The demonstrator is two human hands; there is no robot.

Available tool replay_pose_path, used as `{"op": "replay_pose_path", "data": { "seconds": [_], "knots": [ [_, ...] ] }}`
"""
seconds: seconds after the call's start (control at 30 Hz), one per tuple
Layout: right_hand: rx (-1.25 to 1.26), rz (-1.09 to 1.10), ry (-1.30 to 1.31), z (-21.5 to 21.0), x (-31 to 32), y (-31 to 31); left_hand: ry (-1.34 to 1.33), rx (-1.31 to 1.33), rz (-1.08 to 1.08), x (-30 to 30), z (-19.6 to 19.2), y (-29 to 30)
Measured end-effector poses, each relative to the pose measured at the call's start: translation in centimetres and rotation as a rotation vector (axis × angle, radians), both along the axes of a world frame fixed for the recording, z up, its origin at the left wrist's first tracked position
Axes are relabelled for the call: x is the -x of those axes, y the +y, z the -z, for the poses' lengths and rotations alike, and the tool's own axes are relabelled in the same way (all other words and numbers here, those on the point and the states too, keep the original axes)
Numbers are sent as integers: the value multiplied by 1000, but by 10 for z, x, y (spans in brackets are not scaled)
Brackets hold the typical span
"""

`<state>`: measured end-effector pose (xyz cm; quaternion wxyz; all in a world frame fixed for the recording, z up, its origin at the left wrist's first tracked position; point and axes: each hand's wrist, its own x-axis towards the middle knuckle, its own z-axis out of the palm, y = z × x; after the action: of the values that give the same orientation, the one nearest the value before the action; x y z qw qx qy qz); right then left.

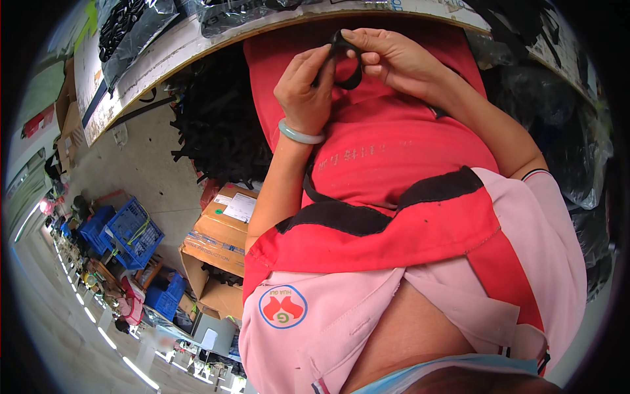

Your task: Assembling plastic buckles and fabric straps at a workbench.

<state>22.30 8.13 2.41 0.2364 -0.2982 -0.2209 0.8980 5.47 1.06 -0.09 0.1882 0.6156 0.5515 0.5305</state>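
Note:
A narrow black strap (355, 80), bent into a loop, is held up between my two hands over my red apron (400, 144). My left hand (305, 88), with a pale bangle at its wrist, pinches one side of the strap. The thumb and fingers of my right hand (400, 62) close on its upper part, where the two hands nearly meet. Fingers cover some of the strap, so how its ends join is hidden.
The worktable's edge (262, 29) curves past just beyond my hands. On it lies a clear bag of black parts (128, 33). Below left are a heap of black strips (220, 118), a cardboard box (220, 230) and blue crates (134, 231). Dark plastic bags (558, 125) sit at right.

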Motion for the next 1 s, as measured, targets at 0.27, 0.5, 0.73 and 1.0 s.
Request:
{"op": "replay_pose_path", "data": {
  "seconds": [0.27, 0.5, 0.73, 1.0],
  "knots": [
    [-295, 5, -263, -5, 5, 0, -336, 269, 70, 7, 9, -3],
    [-1039, 260, -315, 11, 4, -9, -1134, 738, 181, 1, -7, 6],
    [-790, 39, -520, -29, -3, -2, -941, 432, 41, -8, -21, 10],
    [-599, 73, -449, -14, 6, 0, -776, 316, 66, -8, -16, 3]
  ]
}}
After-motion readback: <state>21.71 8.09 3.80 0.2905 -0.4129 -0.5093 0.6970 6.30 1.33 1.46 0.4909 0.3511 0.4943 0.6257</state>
